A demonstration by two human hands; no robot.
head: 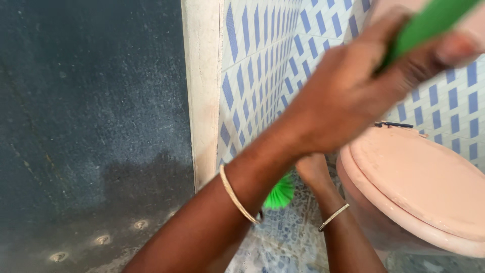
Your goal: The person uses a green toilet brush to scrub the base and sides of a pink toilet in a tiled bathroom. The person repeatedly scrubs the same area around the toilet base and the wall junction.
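Beside the pink toilet [419,187], whose lid is shut, both hands work a green toilet brush [281,194]. Its handle runs from the top right corner of the view down behind the forearms to the bristle head, which shows as a bright green tuft low against the blue-and-white tiled wall [262,65], just above the mosaic floor [288,237].

Up near the camera, the left hand [353,96] is closed around the upper part of the green handle, thumb pressed along it, and a thin gold bangle [237,197] sits on that wrist. Lower down, the right hand [312,171] is between the toilet and the brush head; most of it is hidden behind the left forearm, so I cannot tell whether it grips anything. A second bangle [333,216] circles its wrist.

At the left, a dark speckled door [91,126] stands next to a pale frame [202,91], with round studs along its bottom edge.
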